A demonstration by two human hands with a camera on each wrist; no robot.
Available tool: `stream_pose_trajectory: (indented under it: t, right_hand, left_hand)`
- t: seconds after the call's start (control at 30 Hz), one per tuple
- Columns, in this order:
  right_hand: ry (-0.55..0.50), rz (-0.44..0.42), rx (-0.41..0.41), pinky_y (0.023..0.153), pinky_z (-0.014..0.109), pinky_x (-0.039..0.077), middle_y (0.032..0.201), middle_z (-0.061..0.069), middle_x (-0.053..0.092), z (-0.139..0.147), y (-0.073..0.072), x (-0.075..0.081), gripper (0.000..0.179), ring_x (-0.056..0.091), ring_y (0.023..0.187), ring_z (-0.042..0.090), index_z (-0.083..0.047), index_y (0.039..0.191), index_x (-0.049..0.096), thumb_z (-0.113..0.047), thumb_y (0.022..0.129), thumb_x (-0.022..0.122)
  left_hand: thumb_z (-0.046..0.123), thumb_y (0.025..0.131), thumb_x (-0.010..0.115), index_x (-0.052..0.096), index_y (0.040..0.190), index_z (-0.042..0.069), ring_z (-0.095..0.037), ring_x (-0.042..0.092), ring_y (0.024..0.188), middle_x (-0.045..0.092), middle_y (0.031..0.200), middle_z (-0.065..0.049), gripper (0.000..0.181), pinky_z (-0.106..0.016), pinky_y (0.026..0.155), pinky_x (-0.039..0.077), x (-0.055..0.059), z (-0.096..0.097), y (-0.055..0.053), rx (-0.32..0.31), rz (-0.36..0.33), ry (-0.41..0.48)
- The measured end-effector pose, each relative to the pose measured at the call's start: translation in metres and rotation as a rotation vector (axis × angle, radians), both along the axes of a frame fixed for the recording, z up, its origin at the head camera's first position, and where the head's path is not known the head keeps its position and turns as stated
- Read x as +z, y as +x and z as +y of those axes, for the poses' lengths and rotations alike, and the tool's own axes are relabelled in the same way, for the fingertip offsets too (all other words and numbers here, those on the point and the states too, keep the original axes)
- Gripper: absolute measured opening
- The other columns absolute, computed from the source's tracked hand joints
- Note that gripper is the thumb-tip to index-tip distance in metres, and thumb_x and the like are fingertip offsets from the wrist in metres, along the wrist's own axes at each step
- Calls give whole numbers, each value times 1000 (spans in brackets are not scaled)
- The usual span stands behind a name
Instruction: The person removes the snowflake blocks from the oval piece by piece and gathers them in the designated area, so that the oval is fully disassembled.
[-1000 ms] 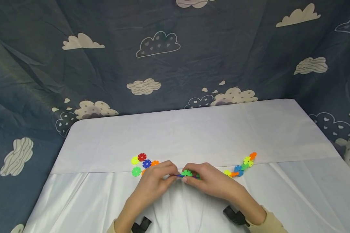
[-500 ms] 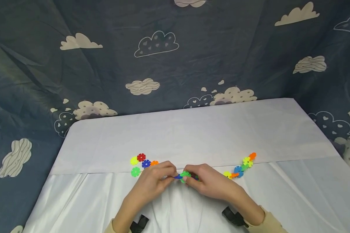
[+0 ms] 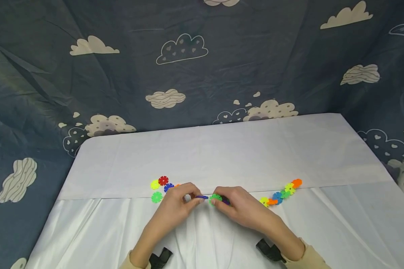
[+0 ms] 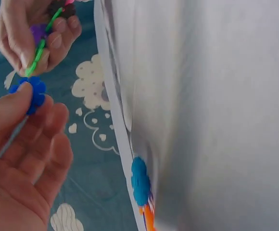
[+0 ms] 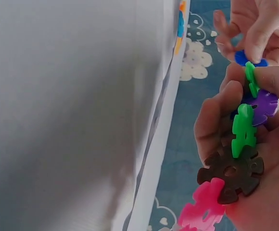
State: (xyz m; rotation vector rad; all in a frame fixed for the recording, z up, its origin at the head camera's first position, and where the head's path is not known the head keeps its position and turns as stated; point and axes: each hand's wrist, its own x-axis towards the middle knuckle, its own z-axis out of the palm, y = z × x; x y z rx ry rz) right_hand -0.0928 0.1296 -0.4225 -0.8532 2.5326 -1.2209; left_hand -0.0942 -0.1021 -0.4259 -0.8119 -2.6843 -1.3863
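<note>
My left hand (image 3: 173, 205) pinches a blue snowflake disc (image 4: 33, 95) between thumb and fingers. A few centimetres or less to its right, a green snowflake disc (image 3: 216, 198) is pinched by my right hand (image 3: 240, 207). That green disc heads a linked chain: in the right wrist view a purple disc (image 5: 264, 108), another green disc (image 5: 244, 129), a brown disc (image 5: 232, 172) and a pink disc (image 5: 202, 208) follow across the right palm. Beyond the right hand, yellow, orange, blue (image 3: 277, 197) and green discs show, probably the same chain.
Loose discs lie left of centre on the white-covered table (image 3: 202, 160): red (image 3: 163, 181), yellow (image 3: 155, 184), blue (image 3: 168, 187), green (image 3: 156, 197), and an orange one partly hidden by my left hand. Dark cloud-print cloth (image 3: 256, 56) hangs around the table.
The blue disc, earlier up against the green one, now shows a small gap from it. My left hand has shifted slightly up and left. The discs at the right have moved slightly right.
</note>
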Motion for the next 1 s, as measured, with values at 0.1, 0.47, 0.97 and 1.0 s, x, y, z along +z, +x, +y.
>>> stream_pose_trajectory:
  t: [0.1, 0.47, 0.97, 1.0]
  right_hand:
    - [16, 0, -7, 54, 24, 39, 65, -11, 43, 0, -1, 0, 19, 43, 57, 5, -17, 89, 63, -31, 101, 58]
    - [59, -12, -12, 57, 25, 41, 70, -12, 49, 2, -3, 4, 9, 47, 63, 5, -21, 94, 65, -28, 99, 61]
    - [13, -44, -18, 62, 25, 43, 69, -14, 45, 3, 0, 2, 15, 44, 63, 4, -19, 93, 64, -14, 100, 53]
    - [14, -53, -21, 64, 26, 44, 71, -13, 47, 3, -1, 2, 16, 45, 64, 4, -19, 94, 65, -12, 100, 51]
  left_hand:
    - [16, 90, 74, 71, 87, 18, -10, 54, 66, 64, 80, 12, 4, -25, 56, 46, 0, -5, -4, 100, -71, 11]
    - [10, 92, 70, 76, 96, 12, -16, 59, 70, 68, 85, 0, 8, -26, 57, 48, 0, -33, -20, 325, -164, 95]
    - [3, 89, 72, 73, 96, 5, -19, 59, 60, 64, 77, -5, 8, -26, 55, 51, -10, -54, -28, 474, -264, 3]
    - [4, 89, 71, 73, 96, 6, -19, 60, 60, 64, 78, -5, 7, -26, 55, 51, -11, -55, -29, 478, -272, -8]
